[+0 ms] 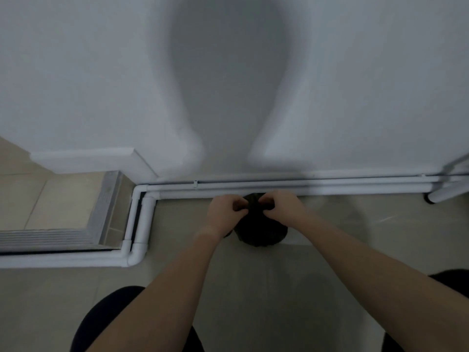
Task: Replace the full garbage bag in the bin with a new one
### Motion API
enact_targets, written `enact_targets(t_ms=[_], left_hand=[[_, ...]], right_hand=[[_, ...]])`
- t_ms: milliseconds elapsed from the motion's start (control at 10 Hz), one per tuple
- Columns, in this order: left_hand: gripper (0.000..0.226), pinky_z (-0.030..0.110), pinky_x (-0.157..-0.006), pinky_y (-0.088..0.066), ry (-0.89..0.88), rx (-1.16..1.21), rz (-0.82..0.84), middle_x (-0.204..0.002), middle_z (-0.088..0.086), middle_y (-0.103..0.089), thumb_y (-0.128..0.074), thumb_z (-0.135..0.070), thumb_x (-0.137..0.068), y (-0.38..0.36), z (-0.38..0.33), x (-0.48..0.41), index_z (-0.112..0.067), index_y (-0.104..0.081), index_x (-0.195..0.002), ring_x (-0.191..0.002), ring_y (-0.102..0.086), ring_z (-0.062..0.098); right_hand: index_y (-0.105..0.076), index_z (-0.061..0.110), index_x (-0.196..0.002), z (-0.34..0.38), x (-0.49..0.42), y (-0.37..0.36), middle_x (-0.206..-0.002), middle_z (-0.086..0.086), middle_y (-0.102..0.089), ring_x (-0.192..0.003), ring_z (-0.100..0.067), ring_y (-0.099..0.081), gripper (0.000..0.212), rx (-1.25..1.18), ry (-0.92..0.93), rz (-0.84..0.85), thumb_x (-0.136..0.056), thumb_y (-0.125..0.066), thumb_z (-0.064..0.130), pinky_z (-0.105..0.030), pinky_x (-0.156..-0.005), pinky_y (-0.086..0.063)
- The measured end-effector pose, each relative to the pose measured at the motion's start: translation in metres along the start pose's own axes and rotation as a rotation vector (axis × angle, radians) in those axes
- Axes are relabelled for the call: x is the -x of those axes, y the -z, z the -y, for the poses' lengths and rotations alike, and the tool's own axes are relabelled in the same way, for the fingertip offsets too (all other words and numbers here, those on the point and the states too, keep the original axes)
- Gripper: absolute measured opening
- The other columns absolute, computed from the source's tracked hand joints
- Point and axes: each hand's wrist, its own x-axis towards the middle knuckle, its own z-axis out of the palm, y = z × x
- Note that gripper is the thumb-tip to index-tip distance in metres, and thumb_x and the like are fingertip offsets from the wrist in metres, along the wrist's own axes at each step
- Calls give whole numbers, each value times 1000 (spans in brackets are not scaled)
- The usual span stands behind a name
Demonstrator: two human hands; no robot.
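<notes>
A dark, full garbage bag (261,232) sits on the tiled floor close to the white wall. Both arms reach forward over it. My left hand (224,212) pinches the gathered top of the bag from the left side, fingers curled. My right hand (283,205) pinches the same bunched top from the right. The two hands nearly meet above the bag, and the bag's neck is mostly hidden between the fingers. No bin is in view.
White pipes (279,188) run along the foot of the wall and bend down at the left corner (138,224). A metal door threshold (50,240) lies at the left. A white tube foot (441,196) stands at the far right. My dark-clad knees frame the bottom.
</notes>
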Motion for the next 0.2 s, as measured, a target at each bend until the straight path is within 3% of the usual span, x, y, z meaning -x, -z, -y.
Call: enact_targets(t_ms=[100, 200], left_hand=[[18, 20, -75, -55, -11, 25, -23, -90, -16, -78, -82, -25, -86, 40, -5, 11, -28, -84, -103, -81, -71, 0], [9, 13, -71, -49, 31, 72, -83, -83, -28, -72, -80, -28, -90, 88, 2, 43, -35, -80, -97, -80, -67, -11]], right_hand=[[-75, 23, -122, 15, 22, 44, -112, 5, -76, -106, -14, -71, 35, -29, 43, 61, -86, -75, 20, -28, -90, -55], [-79, 21, -114, 26, 55, 101, -99, 8, -77, -92, -7, -73, 25, -144, 91, 34, -89, -79, 16, -32, -89, -58]])
